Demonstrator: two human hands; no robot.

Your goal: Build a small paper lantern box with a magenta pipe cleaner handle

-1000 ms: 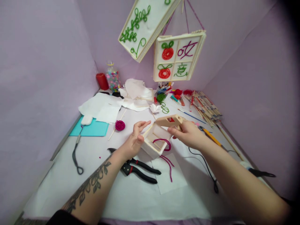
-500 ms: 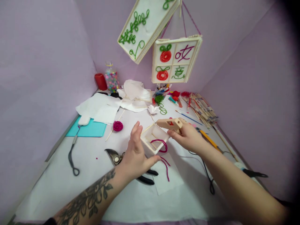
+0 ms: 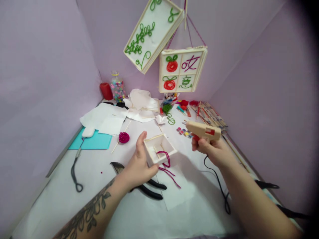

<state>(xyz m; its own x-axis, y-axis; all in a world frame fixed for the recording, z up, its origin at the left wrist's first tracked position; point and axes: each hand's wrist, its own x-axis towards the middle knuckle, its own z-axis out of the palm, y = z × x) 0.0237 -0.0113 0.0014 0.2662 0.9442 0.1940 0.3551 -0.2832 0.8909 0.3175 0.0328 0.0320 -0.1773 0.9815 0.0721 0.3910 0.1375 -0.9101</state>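
Observation:
My left hand (image 3: 141, 163) grips a small open white box (image 3: 155, 158) by its left side and near corner, thumb in front. Thin wooden strips edge the box's rim. A magenta cord (image 3: 167, 159) hangs over its near side, and loose ends trail below. In my right hand (image 3: 211, 147) is a cream hot glue gun (image 3: 203, 130), its nozzle pointing left, apart from the box and to its right. A dark cable runs down from its handle. Black-handled pruning shears (image 3: 149, 191) lie on the table under my left hand, partly hidden by it.
A white paper sheet (image 3: 171, 196) lies below the box. A magenta yarn coil (image 3: 124, 137), turquoise board (image 3: 99, 141) and white papers (image 3: 104, 114) are on the left. Paint pots (image 3: 184, 132) and wooden sticks (image 3: 211, 114) lie right. Two decorated panels (image 3: 183, 71) hang at the back.
My right hand has drawn the glue gun away from the box's rim to the right. My left hand has closed around the box, which has shifted slightly left.

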